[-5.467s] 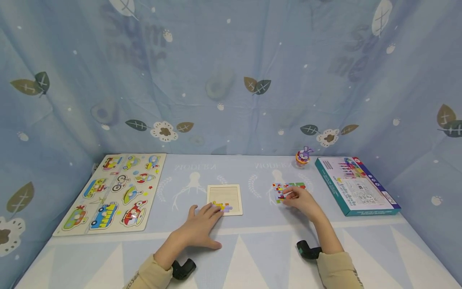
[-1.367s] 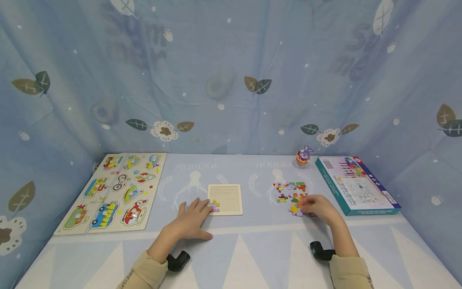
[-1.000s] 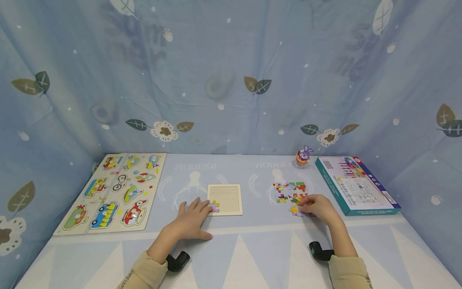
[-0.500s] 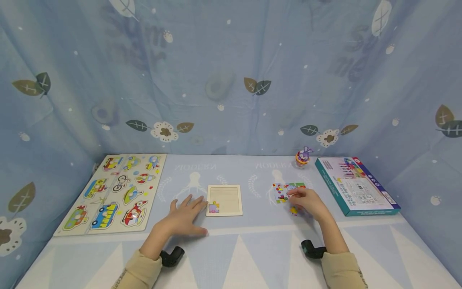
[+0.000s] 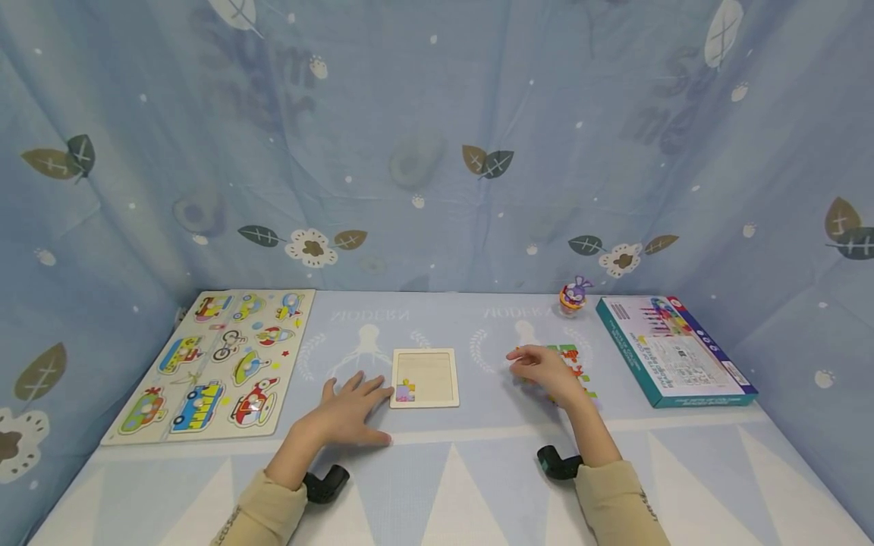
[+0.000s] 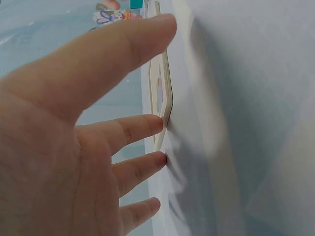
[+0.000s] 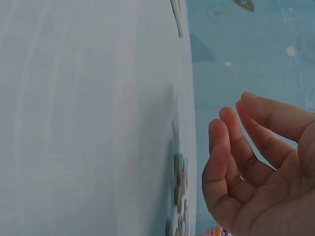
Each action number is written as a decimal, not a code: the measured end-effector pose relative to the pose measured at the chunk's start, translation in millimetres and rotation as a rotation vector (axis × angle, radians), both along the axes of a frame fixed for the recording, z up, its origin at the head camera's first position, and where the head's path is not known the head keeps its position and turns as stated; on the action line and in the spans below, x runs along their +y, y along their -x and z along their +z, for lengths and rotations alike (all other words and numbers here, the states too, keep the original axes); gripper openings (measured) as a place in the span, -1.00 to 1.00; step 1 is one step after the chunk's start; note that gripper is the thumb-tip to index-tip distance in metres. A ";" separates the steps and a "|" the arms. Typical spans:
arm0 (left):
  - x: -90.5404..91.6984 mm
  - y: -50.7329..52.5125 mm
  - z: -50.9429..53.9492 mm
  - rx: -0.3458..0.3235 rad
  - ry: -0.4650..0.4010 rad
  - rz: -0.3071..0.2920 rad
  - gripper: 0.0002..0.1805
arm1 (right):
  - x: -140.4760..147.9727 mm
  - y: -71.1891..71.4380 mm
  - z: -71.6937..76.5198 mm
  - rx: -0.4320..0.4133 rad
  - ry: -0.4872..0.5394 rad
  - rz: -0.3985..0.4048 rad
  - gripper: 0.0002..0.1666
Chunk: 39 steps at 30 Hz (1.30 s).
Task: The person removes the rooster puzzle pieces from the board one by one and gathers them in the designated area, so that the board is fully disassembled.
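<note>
A shallow square wooden puzzle tray (image 5: pixel 437 371) lies mid-table, with purple-and-yellow jigsaw pieces (image 5: pixel 405 391) in its near left corner. My left hand (image 5: pixel 348 413) is spread flat beside it. In the left wrist view, fingertips (image 6: pixel 156 123) reach the rim of the tray. Above a cluster of colourful jigsaw pieces (image 5: pixel 570 356) on the right hovers my right hand (image 5: pixel 546 371), covering part of them. The right wrist view has the thumb and index tips of that hand (image 7: pixel 261 162) close together, other fingers loosely bent, no piece visible between them, and the cluster (image 7: pixel 179 182) below.
A vehicle puzzle board (image 5: pixel 218 364) lies on the left of the table. On the right is a teal-edged box (image 5: pixel 676 353). A small purple rabbit-eared toy (image 5: pixel 573 294) stands at the back. A patterned blue curtain (image 5: pixel 437 152) encloses the table behind and at both sides.
Pieces in the tray moved left into the near corner. The left hand drew slightly left, uncovering that corner. The right hand shifted from the cluster's near right side to its left.
</note>
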State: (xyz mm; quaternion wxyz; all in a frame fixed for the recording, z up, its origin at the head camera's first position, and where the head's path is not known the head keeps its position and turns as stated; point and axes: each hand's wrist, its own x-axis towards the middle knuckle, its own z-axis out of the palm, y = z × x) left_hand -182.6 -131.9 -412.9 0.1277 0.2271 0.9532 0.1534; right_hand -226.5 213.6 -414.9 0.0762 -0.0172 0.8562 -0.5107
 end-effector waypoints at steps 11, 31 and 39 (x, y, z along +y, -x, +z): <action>1.7 -1.1 -0.2 -0.014 -0.001 0.012 -0.18 | -40.5 7.3 3.7 0.031 0.034 0.036 -0.70; 3.0 -0.8 1.9 -0.017 0.017 0.015 -0.20 | -128.1 8.8 -6.9 0.040 -0.105 0.273 -0.80; 1.6 -0.3 1.3 -0.049 -0.021 0.021 -0.20 | -145.3 8.6 -10.4 0.070 -0.247 0.330 -0.68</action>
